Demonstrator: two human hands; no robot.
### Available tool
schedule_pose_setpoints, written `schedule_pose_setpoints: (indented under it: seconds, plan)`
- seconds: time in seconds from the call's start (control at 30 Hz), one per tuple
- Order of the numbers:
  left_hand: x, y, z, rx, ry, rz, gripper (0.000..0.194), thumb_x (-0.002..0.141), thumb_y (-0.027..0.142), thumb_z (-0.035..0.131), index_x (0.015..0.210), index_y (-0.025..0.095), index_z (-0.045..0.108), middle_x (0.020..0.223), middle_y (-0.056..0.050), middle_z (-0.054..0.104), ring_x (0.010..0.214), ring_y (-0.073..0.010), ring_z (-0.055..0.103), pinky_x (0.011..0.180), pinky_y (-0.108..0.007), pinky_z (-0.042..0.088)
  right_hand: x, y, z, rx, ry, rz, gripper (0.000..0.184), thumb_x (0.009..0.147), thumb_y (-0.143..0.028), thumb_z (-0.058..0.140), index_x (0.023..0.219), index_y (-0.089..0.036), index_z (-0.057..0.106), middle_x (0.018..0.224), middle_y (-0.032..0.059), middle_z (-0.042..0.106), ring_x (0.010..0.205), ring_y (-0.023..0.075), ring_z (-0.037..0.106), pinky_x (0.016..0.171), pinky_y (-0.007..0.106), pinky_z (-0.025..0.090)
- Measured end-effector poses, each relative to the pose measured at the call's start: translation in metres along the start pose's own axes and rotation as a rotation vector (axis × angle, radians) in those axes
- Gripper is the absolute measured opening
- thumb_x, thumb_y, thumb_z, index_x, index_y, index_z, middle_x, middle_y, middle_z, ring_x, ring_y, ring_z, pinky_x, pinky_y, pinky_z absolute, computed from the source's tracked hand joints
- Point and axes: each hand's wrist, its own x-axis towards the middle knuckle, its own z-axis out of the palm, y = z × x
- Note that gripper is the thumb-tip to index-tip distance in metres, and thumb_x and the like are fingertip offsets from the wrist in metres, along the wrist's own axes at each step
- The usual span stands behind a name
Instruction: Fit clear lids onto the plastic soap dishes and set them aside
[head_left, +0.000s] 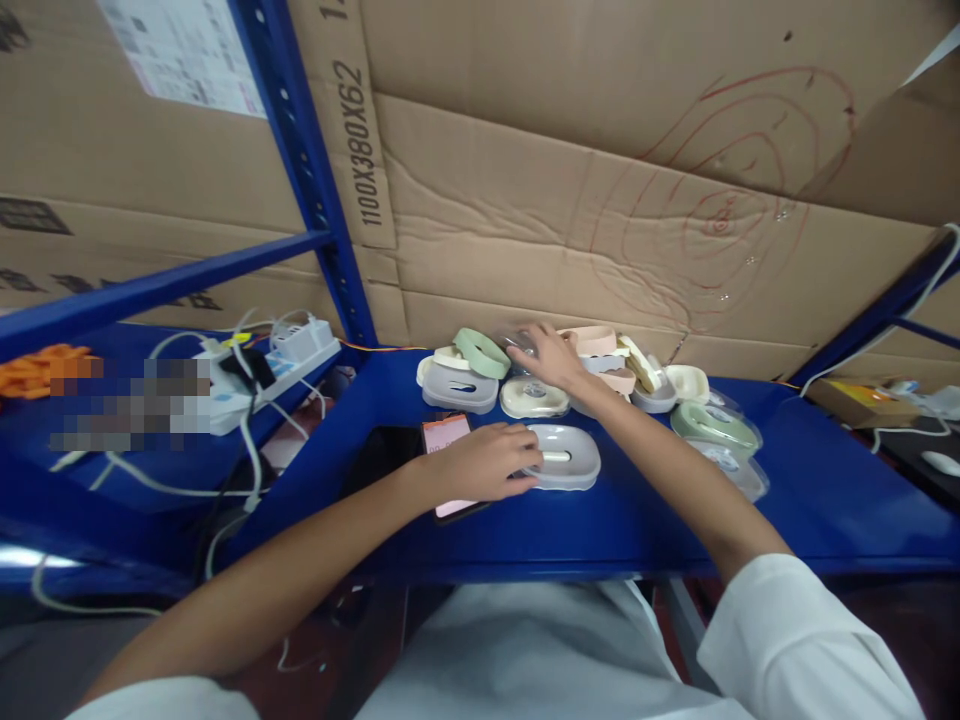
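My left hand (484, 461) is curled, its fingers closed on the left end of a white oval soap dish (564, 456) that lies on the blue shelf (825, 500). My right hand (546, 354) reaches further back into a pile of soap dishes and rests with bent fingers on a clear plastic-wrapped piece (519, 345). Around it lie a green dish part (481, 352), a grey dish (459, 385), a cream dish (534, 398) and pink dishes (592, 340). A phone (448, 450) with a pink screen lies under my left wrist.
More dishes in plastic wrap lie to the right, among them a green one (712, 424). A white power strip (289, 360) with cables sits on the left shelf beside a blue upright post (315, 170). Cardboard (600, 200) forms the back wall.
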Motion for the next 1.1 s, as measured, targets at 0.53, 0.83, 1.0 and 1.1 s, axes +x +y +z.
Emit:
schedule_pose_setpoints:
  seconds: [0.53, 0.83, 1.0, 1.1]
  plan:
    - [0.0, -0.005, -0.011, 0.29, 0.05, -0.02, 0.037, 0.098, 0.053, 0.074, 0.099, 0.016, 0.067, 0.101, -0.009, 0.073, 0.094, -0.0266, 0.069, 0.086, -0.039, 0.047, -0.194, 0.061, -0.023, 0.251, 0.004, -0.31, 0.057, 0.1, -0.053, 0.068, 0.15, -0.027, 0.056, 0.152, 0.0158, 0.056, 0.143, 0.0329, 0.055, 0.116, 0.054, 0.048]
    - [-0.002, -0.013, -0.012, 0.217, 0.062, -0.125, 0.056, 0.094, 0.057, 0.077, 0.132, 0.019, 0.063, 0.128, -0.013, 0.07, 0.115, -0.0315, 0.07, 0.095, -0.041, 0.053, -0.201, 0.054, -0.02, 0.173, -0.038, -0.413, 0.065, 0.103, -0.052, 0.065, 0.16, -0.029, 0.048, 0.161, 0.0156, 0.05, 0.151, 0.0327, 0.049, 0.121, 0.054, 0.047]
    - [-0.003, -0.013, -0.005, 0.126, 0.049, -0.108, 0.059, 0.094, 0.042, 0.079, 0.146, 0.022, 0.059, 0.148, -0.014, 0.064, 0.131, -0.0324, 0.066, 0.109, -0.043, 0.051, -0.207, 0.047, -0.019, 0.044, -0.073, -0.471, 0.081, 0.098, -0.061, 0.068, 0.167, -0.029, 0.039, 0.164, 0.0146, 0.05, 0.153, 0.0339, 0.047, 0.124, 0.056, 0.045]
    - [-0.005, -0.015, -0.001, 0.105, 0.035, -0.118, 0.062, 0.095, 0.044, 0.079, 0.148, 0.02, 0.059, 0.151, -0.016, 0.063, 0.133, -0.0333, 0.066, 0.112, -0.045, 0.051, -0.206, 0.045, -0.019, 0.008, -0.063, -0.454, 0.085, 0.098, -0.061, 0.068, 0.169, -0.029, 0.035, 0.164, 0.0145, 0.05, 0.154, 0.0339, 0.046, 0.125, 0.056, 0.045]
